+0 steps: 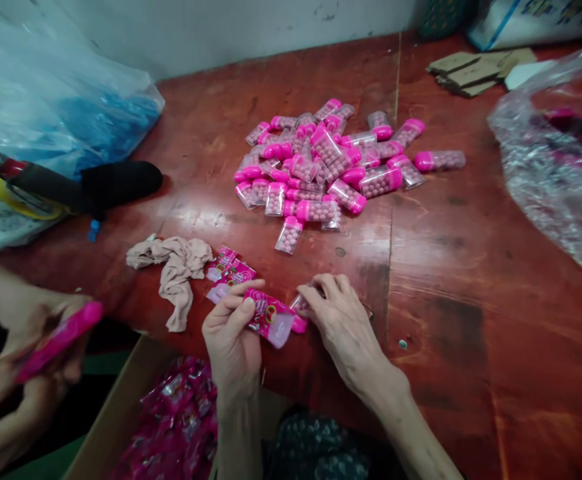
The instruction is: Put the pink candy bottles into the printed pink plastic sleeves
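Note:
My left hand (233, 333) pinches a pink printed wrapper (265, 317) with a clear end, between thumb and fingers just above the table. Close beside it, my right hand (343, 327) has its fingers closed on a small clear candy tube (301, 305). A pink cap shows near the wrapper's clear end; the fingers hide part of the tube. More flat pink wrappers (231, 268) lie behind my left hand. Farther back, a pile of candy tubes (321, 157) with pink caps and pale pink balls is spread over the red-brown table (435, 260).
A crumpled beige cloth (175, 267) lies left of the wrappers. Below the table edge, a cardboard box (115, 407) holds pink packets. At left, another person's hands (41, 340) hold a pink item. Plastic bags (531, 167) and cardboard pieces (471, 70) lie at right.

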### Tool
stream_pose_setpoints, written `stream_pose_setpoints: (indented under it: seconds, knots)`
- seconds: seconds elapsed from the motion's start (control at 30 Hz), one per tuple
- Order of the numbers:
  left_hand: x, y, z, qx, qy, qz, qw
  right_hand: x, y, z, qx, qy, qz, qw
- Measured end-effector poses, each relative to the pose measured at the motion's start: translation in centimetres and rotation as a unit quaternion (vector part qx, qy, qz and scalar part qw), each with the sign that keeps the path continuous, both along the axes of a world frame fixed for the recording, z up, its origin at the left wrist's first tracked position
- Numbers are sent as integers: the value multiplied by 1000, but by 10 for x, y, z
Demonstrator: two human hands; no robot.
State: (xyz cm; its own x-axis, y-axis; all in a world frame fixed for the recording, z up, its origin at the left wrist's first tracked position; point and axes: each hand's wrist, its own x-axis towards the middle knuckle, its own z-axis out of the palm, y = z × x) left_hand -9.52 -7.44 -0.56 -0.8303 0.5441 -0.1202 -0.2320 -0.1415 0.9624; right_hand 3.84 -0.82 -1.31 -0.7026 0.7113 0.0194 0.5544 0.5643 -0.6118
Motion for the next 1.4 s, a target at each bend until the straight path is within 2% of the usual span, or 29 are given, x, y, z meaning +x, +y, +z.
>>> stream_pose_setpoints:
  seconds: [0.1, 0.17, 0.27, 0.4, 0.53, 0.6, 0.67, 0.7, 0.77, 0.83, 0.93, 1.03, 1.17, 1.27, 1.4]
  knots:
    - [-4, 1, -5, -2, -36, 49, 998, 4, -2, -2, 0, -36, -24, 999]
    - [-4, 2, -8, 0, -41, 76, 996, 6, -5, -5, 27, -55, -24, 998]
    - [-2, 4, -11, 1, -38, 105, 994, 2, -13, -9, 63, -44, -29, 997]
    - [0, 5, -13, 4, -22, 129, 991, -13, -25, -9, 60, -33, -84, 994]
    - [-3, 3, -14, 3, -4, 139, 990, -16, -24, -4, 60, -61, -39, 996]
    - [-4, 1, -14, 3, 2, 145, 989, -8, -21, -2, 14, -44, -60, 997]
    - [-3, 0, -14, 7, 10, 153, 988, 2, -19, 1, -65, 7, -131, 989]
    - [-1, 0, -15, 9, 15, 156, 988, 7, -19, 3, -117, 47, -174, 977]
    - [3, 0, -15, 14, 28, 160, 987, 11, -21, 6, -221, 136, -245, 934]
    - [8, 1, -16, 20, 45, 162, 986, 8, -25, 7, -299, 201, -273, 892]
    - [17, 5, -17, 35, 66, 158, 985, -2, -31, 7, -354, 241, -283, 859]
    - [25, 9, -19, 47, 75, 138, 986, -7, -33, 4, -387, 267, -278, 838]
    - [27, 11, -20, 52, 72, 127, 988, -1, -28, 5, -458, 288, -218, 812]
    - [26, 13, -18, 46, 59, 115, 991, 2, -24, 6, -473, 289, -188, 811]
    - [30, 14, -12, 34, -41, 32, 998, -1, -22, 5, -450, 298, -209, 815]
